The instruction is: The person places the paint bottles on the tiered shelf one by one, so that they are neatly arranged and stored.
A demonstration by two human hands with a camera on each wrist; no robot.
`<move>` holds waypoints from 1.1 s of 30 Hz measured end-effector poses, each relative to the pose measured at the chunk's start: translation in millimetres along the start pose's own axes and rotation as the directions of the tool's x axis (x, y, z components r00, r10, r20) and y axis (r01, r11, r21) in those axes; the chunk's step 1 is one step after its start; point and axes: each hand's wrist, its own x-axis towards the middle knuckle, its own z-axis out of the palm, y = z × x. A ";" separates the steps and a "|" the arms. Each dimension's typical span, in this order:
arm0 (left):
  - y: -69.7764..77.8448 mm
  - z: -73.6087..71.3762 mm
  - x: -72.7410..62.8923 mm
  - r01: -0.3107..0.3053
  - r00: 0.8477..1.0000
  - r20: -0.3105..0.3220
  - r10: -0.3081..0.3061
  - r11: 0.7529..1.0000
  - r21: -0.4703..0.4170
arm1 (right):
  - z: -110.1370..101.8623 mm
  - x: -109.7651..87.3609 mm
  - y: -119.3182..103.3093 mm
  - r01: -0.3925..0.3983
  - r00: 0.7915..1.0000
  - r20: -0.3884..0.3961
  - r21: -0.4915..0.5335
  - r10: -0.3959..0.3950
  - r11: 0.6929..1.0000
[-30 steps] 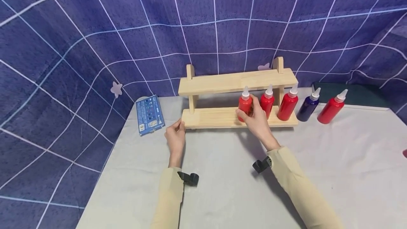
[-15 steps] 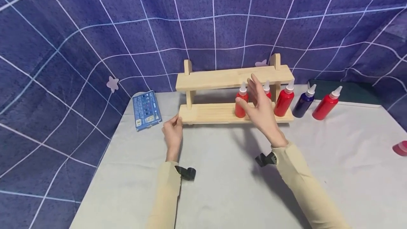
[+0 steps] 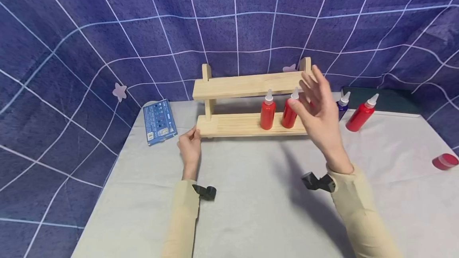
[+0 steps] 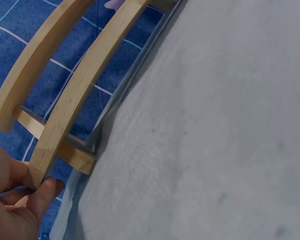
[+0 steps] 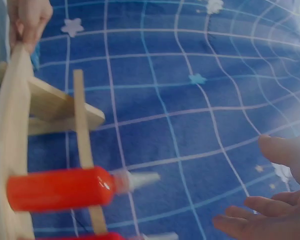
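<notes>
A two-tier wooden shelf (image 3: 233, 124) stands at the back of the table. My left hand (image 3: 190, 148) pinches the left end of its lower board; the left wrist view shows thumb and fingers on that end (image 4: 42, 162). On the lower board stand a red squeeze bottle (image 3: 267, 115) with a white nozzle and a second red bottle (image 3: 289, 116) to its right. Raised in front of the shelf's right end, my right hand (image 3: 322, 120) has its fingers spread and holds nothing. It mostly hides a third red bottle behind it.
Right of the shelf are a dark blue bottle (image 3: 343, 106), partly hidden, and another red bottle (image 3: 360, 116). A dark green flat object (image 3: 387, 100) lies behind them. A blue box (image 3: 159, 122) lies left; a red round item (image 3: 445, 161) lies far right.
My right hand has let go of the leftmost red bottle on the lower board and moved up and right. My left hand keeps its grip on the shelf end. The head view has shifted slightly.
</notes>
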 end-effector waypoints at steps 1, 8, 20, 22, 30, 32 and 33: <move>-0.4 0.0 0.1 -0.001 1.000 0.002 0.001 1.000 0.000 | -4.7 -0.1 -1.3 0.000 1.000 -0.015 0.003 0.000 1.000; -2.8 0.1 -0.7 -0.007 1.000 -0.001 0.007 1.000 0.016 | -36.0 1.8 0.0 -0.034 0.988 -0.144 0.117 0.050 0.993; 1.9 0.1 -0.2 -0.004 1.000 0.016 0.003 1.000 0.018 | -93.7 5.2 23.1 0.012 0.925 -0.376 0.176 0.056 0.984; 2.4 0.9 -0.2 -0.004 1.000 0.022 0.004 1.000 0.013 | -102.9 4.9 28.8 0.006 0.911 -0.406 0.177 0.068 0.984; 1.2 0.8 0.2 0.001 1.000 0.020 -0.001 1.000 -0.006 | -132.7 3.8 52.7 -0.229 0.858 -0.474 -0.010 0.197 0.973; 1.0 0.5 0.1 0.001 1.000 0.015 -0.001 1.000 0.000 | -138.4 3.5 58.7 -0.303 0.844 -0.484 -0.074 0.232 0.950; 1.0 0.6 0.2 0.000 1.000 0.014 0.000 1.000 0.005 | -141.1 3.4 62.1 -0.333 0.835 -0.491 -0.091 0.249 0.939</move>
